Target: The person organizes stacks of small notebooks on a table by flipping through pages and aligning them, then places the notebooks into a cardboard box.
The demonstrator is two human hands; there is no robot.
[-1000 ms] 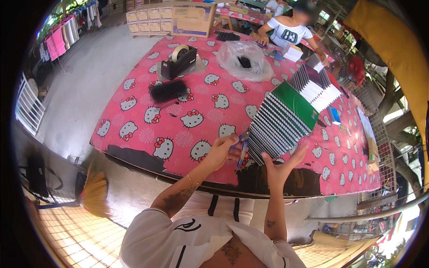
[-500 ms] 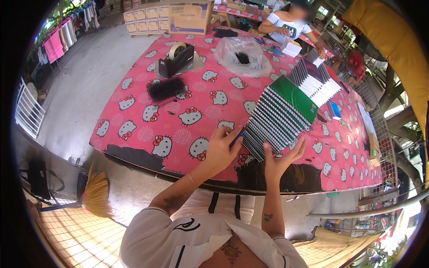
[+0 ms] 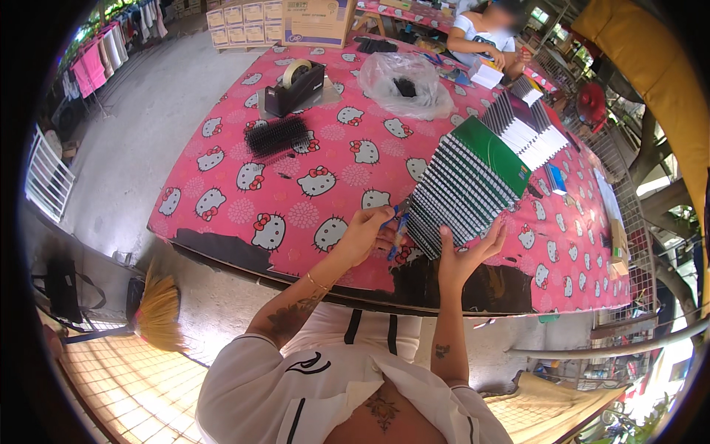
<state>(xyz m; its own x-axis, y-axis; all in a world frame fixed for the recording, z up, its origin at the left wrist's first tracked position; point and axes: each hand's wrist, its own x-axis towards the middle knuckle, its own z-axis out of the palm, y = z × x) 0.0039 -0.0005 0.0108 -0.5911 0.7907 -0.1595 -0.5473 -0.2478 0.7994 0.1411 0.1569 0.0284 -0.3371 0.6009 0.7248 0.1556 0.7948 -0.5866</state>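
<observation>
A tall stack of spiral notebooks [image 3: 466, 194] with a green cover on top stands on the table, its coil spines facing me. My left hand [image 3: 367, 235] is closed around blue-handled pliers [image 3: 398, 228]. Their metal jaws point up at the stack's left edge, by the ends of the coils; whether they touch a coil I cannot tell. My right hand [image 3: 467, 259] rests against the near right side of the stack, thumb and fingers apart, holding nothing.
Behind the notebooks stand more spiral-bound stacks [image 3: 526, 133]. A tape dispenser [image 3: 296, 90], a bundle of black coils [image 3: 276, 138] and a clear plastic bag [image 3: 407, 85] lie on the pink table [image 3: 296, 214]. Across it a co-worker [image 3: 484, 41] handles books. Cartons [image 3: 314, 22] stand at the back.
My left hand has turned, bringing the pliers' jaws up to the coil ends. My right hand stays at the stack. The co-worker's hands have come together.
</observation>
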